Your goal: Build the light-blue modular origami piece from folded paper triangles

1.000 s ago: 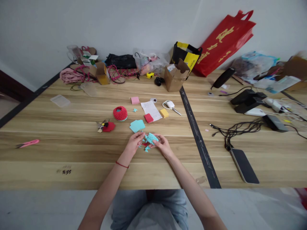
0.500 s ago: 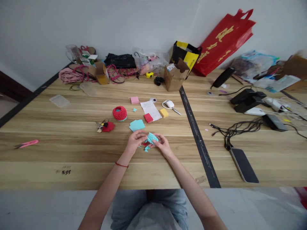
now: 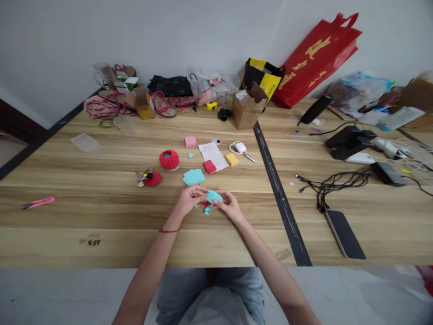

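Spanning my view, the wooden table (image 3: 118,243) carries everything I can make out around both hands. Leaning at the wall behind it is the big red bag (image 3: 314,58), with the open cardboard box (image 3: 246,110) standing on the tabletop, nearer the middle. Off to the right lies a flat dark device (image 3: 345,234) beside tangled black cables (image 3: 341,183).

Closer in, I see the left hand (image 3: 193,199) and the right hand (image 3: 230,206) meeting at one turquoise folded-paper piece (image 3: 214,197), held between them just above the wood. The right fingers grip its right side, thumb on the front; the left fingertips are pinched together against its left edge, and I can't tell whether they hold a separate bit.

Beyond the hands I find a written-on white sheet (image 3: 214,156), then turquoise paper sheets (image 3: 193,177) and a round red folded-paper form (image 3: 169,160). Smaller again, the red pad (image 3: 209,166) rests on the white sheet, the yellow pad (image 3: 232,159) by its edge. Tiniest are the turquoise scraps (image 3: 207,211) just below the held piece.
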Demonstrator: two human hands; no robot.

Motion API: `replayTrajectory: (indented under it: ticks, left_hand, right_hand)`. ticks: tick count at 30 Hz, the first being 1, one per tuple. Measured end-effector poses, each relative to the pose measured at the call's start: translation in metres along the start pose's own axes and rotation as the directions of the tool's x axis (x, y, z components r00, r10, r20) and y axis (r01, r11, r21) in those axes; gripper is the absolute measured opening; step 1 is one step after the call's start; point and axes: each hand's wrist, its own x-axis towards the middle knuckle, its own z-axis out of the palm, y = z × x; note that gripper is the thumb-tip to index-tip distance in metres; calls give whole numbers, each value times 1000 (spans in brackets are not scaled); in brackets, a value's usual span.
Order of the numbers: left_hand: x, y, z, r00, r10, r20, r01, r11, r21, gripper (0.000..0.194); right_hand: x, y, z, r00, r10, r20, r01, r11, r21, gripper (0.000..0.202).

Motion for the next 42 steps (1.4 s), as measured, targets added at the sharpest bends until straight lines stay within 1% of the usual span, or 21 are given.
replayTrajectory:
  ticks: [6, 11, 14, 18, 20, 22, 25, 28, 31, 34, 38, 42]
  left_hand:
    - [-1, 0, 1, 999, -29, -18, 29, 1000, 4, 31]
    - [-1, 1, 4, 999, -12, -47, 13, 1000, 13, 28]
    - [-1, 1, 5, 998, 3, -66, -2, 1000, 23, 28]
    - [-2, 2, 5, 998, 8, -59, -7, 1000, 19, 30]
    - [-2, 3, 5, 998, 13, -57, -12, 1000, 20, 33]
    - [-2, 3, 4, 996, 36, -78, -34, 999, 27, 35]
    - [-1, 3, 2, 989, 86, -123, -81, 996, 46, 34]
    - [1, -1, -3, 980, 111, -168, -99, 992, 80, 32]
    - [3, -5, -7, 970, 138, -201, -115, 986, 121, 31]
    - [4, -8, -9, 964, 162, -212, -127, 977, 171, 29]
    - [4, -8, -8, 961, 189, -203, -141, 963, 230, 26]
    - [3, -7, -8, 961, 200, -190, -148, 956, 254, 24]
  right_hand:
    - [1, 0, -3, 1000, 21, 4, -21, 1000, 1, 41]
    - [2, 1, -5, 999, 43, 25, -43, 999, 15, 41]
    - [2, 0, -5, 995, 69, 73, -73, 996, 53, 39]
    - [1, -3, -5, 978, 142, 151, -159, 982, 105, 41]
    - [2, -3, -5, 974, 171, 149, -192, 971, 139, 42]
    - [3, -3, -6, 972, 188, 142, -211, 962, 173, 43]
    - [5, -3, -7, 973, 181, 143, -210, 952, 225, 38]
    - [6, -5, -8, 974, 172, 149, -207, 941, 267, 34]
    - [6, -6, -9, 972, 188, 139, -222, 929, 295, 34]
    - [7, -7, -9, 969, 206, 134, -239, 920, 311, 38]
    - [8, -6, -10, 969, 199, 149, -238, 916, 323, 41]
    - [9, -2, -13, 972, 185, 144, -222, 925, 309, 39]
